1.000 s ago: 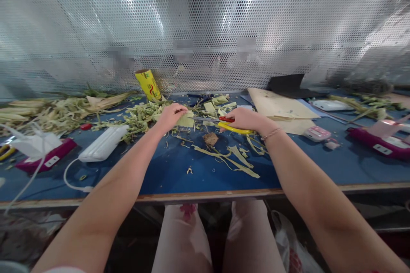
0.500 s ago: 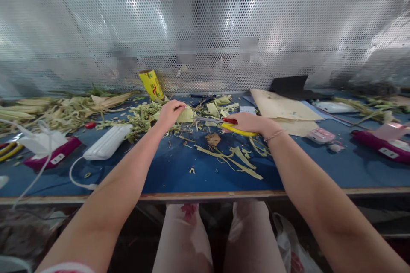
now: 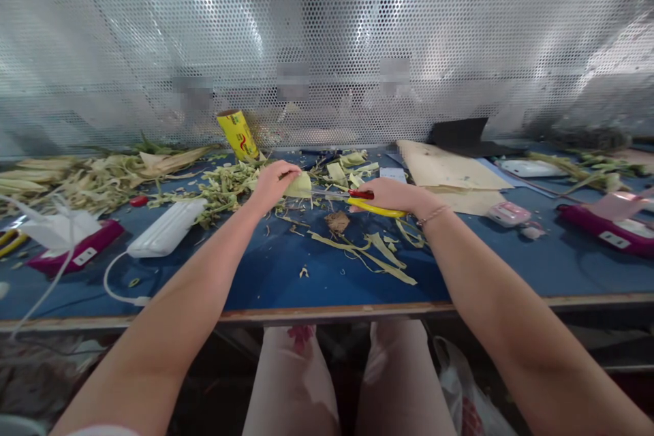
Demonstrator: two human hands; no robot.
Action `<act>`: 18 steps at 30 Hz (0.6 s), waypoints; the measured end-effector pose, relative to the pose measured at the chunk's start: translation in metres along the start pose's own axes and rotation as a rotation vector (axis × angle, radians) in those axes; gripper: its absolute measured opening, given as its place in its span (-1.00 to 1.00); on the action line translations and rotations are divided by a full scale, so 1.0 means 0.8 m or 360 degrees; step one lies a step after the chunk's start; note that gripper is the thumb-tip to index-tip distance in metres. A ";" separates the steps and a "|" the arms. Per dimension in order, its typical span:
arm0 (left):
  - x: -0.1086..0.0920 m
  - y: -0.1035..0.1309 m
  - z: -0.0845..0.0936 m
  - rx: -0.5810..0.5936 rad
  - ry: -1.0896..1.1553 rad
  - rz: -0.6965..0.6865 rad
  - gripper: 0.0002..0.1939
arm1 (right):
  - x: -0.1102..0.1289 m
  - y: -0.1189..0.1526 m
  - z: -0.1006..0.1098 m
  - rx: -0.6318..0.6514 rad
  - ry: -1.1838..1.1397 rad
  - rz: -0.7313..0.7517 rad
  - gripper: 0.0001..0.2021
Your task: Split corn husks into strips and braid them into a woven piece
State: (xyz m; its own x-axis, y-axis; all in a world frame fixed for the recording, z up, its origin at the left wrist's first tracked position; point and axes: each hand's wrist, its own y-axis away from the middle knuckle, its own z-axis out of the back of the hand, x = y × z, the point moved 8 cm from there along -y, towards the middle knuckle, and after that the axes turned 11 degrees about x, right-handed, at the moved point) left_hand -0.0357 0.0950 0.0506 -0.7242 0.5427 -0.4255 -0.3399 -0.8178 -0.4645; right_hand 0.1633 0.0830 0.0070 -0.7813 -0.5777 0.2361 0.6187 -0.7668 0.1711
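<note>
My left hand (image 3: 272,182) pinches a pale green piece of leaf (image 3: 299,186) above the blue table (image 3: 266,272). My right hand (image 3: 389,193) grips scissors with yellow and red handles (image 3: 368,203); their blades point left and meet the leaf's right edge. Cut strips of leaf (image 3: 372,251) and a brown clump (image 3: 336,221) lie on the table just in front of both hands.
A heap of green husks (image 3: 97,177) fills the left back. A yellow roll (image 3: 236,135) leans on the perforated metal screen. A white box with a cable (image 3: 166,228), magenta devices (image 3: 76,253) (image 3: 608,226), and tan paper sheets (image 3: 449,174) lie around.
The leaf piece has been lifted a little and turned in my left hand, and the scissors have moved slightly left toward it.
</note>
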 end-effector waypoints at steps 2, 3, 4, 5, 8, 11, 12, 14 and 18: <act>-0.001 0.000 -0.001 0.0004 -0.0001 -0.0007 -0.81 | 0.001 0.000 0.001 -0.0007 0.0001 0.0007 -0.50; -0.002 0.001 -0.001 0.0008 -0.0005 -0.0011 -0.81 | 0.001 0.000 0.001 -0.0008 -0.0002 0.0008 -0.50; -0.003 0.001 -0.002 0.0014 -0.0008 -0.0015 -0.81 | 0.001 0.000 0.001 -0.0006 -0.0007 0.0005 -0.50; -0.004 0.001 -0.002 0.0020 -0.0012 -0.0019 -0.81 | 0.001 0.001 0.001 -0.0004 -0.0015 -0.0003 -0.50; -0.006 0.002 -0.004 0.0040 -0.0018 -0.0019 -0.81 | 0.002 0.002 0.001 0.0018 -0.0044 -0.0010 -0.51; -0.007 0.003 -0.004 0.0043 -0.0018 -0.0023 -0.80 | 0.004 0.003 0.002 0.0026 -0.0062 0.0002 -0.51; -0.007 0.003 -0.004 0.0042 -0.0019 -0.0028 -0.80 | 0.005 0.004 0.003 0.0024 -0.0065 0.0000 -0.51; -0.007 0.003 -0.004 0.0038 -0.0023 -0.0039 -0.81 | 0.006 0.004 0.004 0.0023 -0.0066 -0.0008 -0.52; -0.005 0.002 -0.005 0.0036 -0.0035 -0.0058 -0.81 | 0.007 0.006 0.006 0.0010 -0.0039 -0.0017 -0.51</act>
State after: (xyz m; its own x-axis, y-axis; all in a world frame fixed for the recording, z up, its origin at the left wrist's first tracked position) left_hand -0.0309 0.0924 0.0486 -0.7238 0.5682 -0.3916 -0.3797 -0.8017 -0.4616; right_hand 0.1622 0.0778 0.0135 -0.7856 -0.5624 0.2578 0.6109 -0.7710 0.1797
